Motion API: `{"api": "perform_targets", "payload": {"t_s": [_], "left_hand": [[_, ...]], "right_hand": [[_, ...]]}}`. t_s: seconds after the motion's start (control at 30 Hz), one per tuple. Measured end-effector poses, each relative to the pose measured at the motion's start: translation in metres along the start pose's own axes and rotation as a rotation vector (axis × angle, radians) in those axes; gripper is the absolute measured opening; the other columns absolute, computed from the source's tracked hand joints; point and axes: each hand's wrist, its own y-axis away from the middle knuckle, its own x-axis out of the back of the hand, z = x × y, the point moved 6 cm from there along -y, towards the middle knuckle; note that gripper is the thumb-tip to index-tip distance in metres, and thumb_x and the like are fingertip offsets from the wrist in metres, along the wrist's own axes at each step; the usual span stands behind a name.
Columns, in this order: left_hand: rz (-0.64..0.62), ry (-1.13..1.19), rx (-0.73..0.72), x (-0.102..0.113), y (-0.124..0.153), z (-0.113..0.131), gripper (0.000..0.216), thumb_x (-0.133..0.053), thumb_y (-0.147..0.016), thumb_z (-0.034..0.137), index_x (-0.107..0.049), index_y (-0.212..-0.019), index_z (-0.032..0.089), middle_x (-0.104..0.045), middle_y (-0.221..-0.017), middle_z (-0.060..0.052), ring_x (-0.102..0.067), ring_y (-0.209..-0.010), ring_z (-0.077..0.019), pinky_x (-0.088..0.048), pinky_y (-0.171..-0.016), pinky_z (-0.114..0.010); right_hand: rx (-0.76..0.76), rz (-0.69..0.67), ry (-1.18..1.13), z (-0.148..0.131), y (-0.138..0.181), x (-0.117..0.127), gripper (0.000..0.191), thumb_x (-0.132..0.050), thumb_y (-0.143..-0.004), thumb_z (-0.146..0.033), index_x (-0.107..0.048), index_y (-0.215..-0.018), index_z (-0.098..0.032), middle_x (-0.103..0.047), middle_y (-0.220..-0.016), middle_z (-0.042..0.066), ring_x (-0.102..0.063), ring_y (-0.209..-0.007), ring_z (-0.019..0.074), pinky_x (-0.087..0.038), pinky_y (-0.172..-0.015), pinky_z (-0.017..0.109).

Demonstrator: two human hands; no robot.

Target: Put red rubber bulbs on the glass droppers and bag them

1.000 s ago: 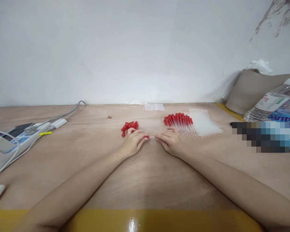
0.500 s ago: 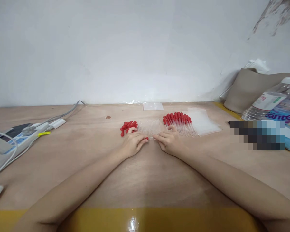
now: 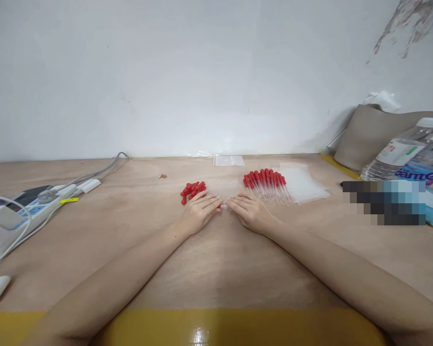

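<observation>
My left hand point(image 3: 198, 214) and my right hand point(image 3: 250, 214) rest on the wooden table point(image 3: 216, 269) with their fingertips meeting at the centre. The left fingers pinch a small red rubber bulb point(image 3: 219, 206). The right fingers pinch a thin clear glass tube point(image 3: 224, 206) that meets the bulb. Just behind the left hand lies a small pile of loose red bulbs point(image 3: 191, 189). A row of bare clear tubes point(image 3: 223, 189) lies behind the fingertips. Beyond the right hand lies a bunch of droppers with red bulbs fitted point(image 3: 268, 185).
Clear plastic bags point(image 3: 304, 185) lie right of the droppers, and a small one point(image 3: 228, 160) by the wall. A white device with cables point(image 3: 32, 206) sits at the left. A beige pouch point(image 3: 367, 134) and water bottle point(image 3: 400, 154) stand at the right. Yellow tape point(image 3: 216, 327) lines the near edge.
Both hands' fingers have stretched out flatter and drawn closer together at the centre. The red bulb shows less between the fingertips than before.
</observation>
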Motion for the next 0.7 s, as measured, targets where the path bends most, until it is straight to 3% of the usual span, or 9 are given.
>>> {"api": "perform_targets", "payload": {"t_s": [0.2,0.47,0.7], "left_hand": [[0.027,0.021,-0.073,0.003,-0.003,0.009,0.016,-0.046,-0.088,0.02,-0.06,-0.094,0.015,-0.07,-0.087,-0.004,-0.066,-0.082,-0.0148,-0.054,-0.083,-0.033],[0.003,0.066,-0.092,0.002,-0.004,0.012,0.019,-0.044,-0.087,0.016,-0.058,-0.1,0.015,-0.069,-0.09,-0.007,-0.064,-0.088,-0.0171,-0.053,-0.086,-0.035],[0.014,0.057,-0.064,-0.004,0.001,0.004,0.021,-0.045,-0.087,0.014,-0.058,-0.103,0.015,-0.068,-0.094,-0.006,-0.064,-0.09,-0.0164,-0.051,-0.088,-0.036]], "right_hand": [[0.019,0.026,-0.047,-0.002,-0.002,0.004,0.031,-0.036,-0.083,-0.007,-0.061,-0.1,-0.014,-0.068,-0.09,0.008,-0.063,-0.084,0.0145,-0.047,-0.086,0.033],[-0.018,-0.005,-0.123,-0.002,-0.002,-0.002,0.033,-0.035,-0.084,-0.008,-0.059,-0.105,-0.017,-0.069,-0.086,0.007,-0.063,-0.077,0.0133,-0.046,-0.089,0.036],[-0.097,-0.028,-0.08,-0.002,-0.005,-0.009,0.025,-0.039,-0.085,-0.012,-0.06,-0.097,-0.015,-0.069,-0.075,0.005,-0.062,-0.067,0.0126,-0.043,-0.09,0.038]]}}
